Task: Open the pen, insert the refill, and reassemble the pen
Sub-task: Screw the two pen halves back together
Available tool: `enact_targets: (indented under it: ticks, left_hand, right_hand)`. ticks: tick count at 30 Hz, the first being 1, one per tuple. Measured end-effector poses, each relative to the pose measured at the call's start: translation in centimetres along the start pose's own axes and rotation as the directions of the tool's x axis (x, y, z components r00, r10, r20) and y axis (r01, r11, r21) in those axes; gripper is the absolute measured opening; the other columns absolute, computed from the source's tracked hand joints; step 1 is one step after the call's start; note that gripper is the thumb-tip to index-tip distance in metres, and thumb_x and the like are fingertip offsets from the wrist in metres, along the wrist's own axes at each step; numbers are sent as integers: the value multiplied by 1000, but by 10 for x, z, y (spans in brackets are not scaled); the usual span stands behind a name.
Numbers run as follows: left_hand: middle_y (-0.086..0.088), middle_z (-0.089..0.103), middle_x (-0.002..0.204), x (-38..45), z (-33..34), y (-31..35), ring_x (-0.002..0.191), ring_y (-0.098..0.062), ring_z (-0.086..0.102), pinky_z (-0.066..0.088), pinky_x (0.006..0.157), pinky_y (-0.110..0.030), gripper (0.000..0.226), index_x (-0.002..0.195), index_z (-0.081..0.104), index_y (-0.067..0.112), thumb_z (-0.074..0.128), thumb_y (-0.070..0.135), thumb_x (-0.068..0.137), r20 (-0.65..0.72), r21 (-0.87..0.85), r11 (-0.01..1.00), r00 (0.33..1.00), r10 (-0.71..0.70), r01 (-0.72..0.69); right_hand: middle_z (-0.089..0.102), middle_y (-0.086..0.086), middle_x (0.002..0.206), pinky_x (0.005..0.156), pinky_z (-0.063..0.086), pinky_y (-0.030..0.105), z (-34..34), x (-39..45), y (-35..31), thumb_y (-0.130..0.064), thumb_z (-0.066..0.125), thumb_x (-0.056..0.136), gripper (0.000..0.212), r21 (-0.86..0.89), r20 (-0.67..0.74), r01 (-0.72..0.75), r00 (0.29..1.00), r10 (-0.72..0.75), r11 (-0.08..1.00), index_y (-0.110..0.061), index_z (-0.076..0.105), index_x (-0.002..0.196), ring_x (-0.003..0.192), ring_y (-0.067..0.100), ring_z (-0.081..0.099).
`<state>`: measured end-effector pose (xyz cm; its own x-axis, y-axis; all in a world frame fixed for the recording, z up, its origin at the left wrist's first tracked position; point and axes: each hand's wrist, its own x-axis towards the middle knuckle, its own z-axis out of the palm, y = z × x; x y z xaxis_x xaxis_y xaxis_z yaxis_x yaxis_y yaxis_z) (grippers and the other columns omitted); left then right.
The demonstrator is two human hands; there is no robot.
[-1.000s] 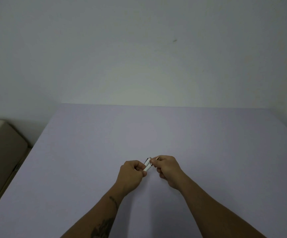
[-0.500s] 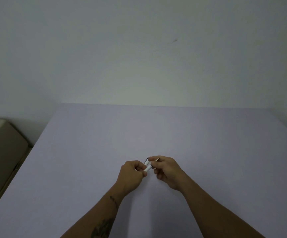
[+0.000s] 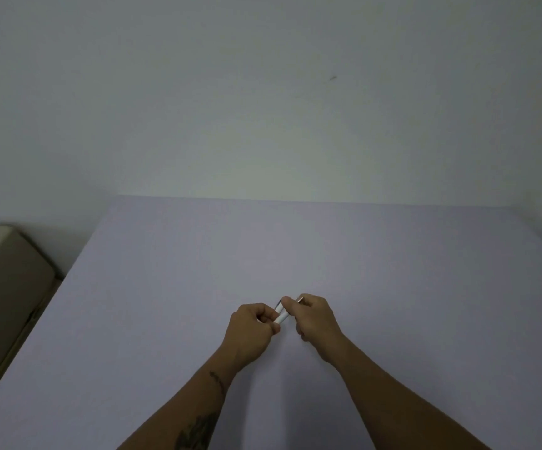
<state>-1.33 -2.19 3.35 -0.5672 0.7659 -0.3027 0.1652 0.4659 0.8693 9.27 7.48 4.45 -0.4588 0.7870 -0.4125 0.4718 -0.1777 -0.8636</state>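
A small white pen (image 3: 280,314) is held above the table between both hands. My left hand (image 3: 252,329) grips its lower end, with the fingers curled over it. My right hand (image 3: 314,316) pinches the upper end with thumb and fingers. A thin metallic tip (image 3: 300,299) sticks out above my right fingers. Most of the pen is hidden inside the two hands, so I cannot tell whether its parts are joined or apart.
The pale lilac table (image 3: 295,254) runs back to a plain white wall (image 3: 263,108). A beige box-like piece of furniture (image 3: 0,287) stands beside the table's left edge.
The two hands stay together in the same place. The right hand has shifted slightly on the pen's upper end, and the metallic tip now shows a little more above its fingers.
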Motion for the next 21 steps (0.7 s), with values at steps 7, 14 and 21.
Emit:
enact_targets:
  ticks: [7, 14, 21]
  left_hand:
    - [1, 66, 74, 1, -7, -3, 64, -11, 57, 48, 59, -20, 21, 70, 68, 28, 71, 10, 80, -14, 5, 1000, 1000, -15, 15]
    - [-2, 68, 75, 1, -4, -3, 63, -12, 58, 49, 59, -22, 18, 72, 71, 26, 72, 10, 79, -20, 8, 1000, 1000, -4, 4]
    - [-1, 69, 74, 2, -7, -2, 63, -13, 58, 50, 61, -25, 22, 68, 69, 29, 73, 10, 78, -27, 32, 999, 1000, 9, -8]
  right_hand:
    - [65, -2, 63, 54, 42, 26, -10, 5, 1, -3, 60, 91, 19, 264, 165, -82, 985, 39, 961, -5, 79, 92, 62, 14, 53]
    - [44, 4, 58, 60, 34, 38, 1, 6, 3, -36, 70, 80, 35, -15, -54, 32, 998, -33, 999, -17, 53, 56, 59, 22, 38]
    - [62, 4, 68, 56, 43, 29, -3, 2, -2, -22, 66, 88, 14, 92, 87, -13, 996, 5, 996, -12, 75, 84, 62, 15, 54]
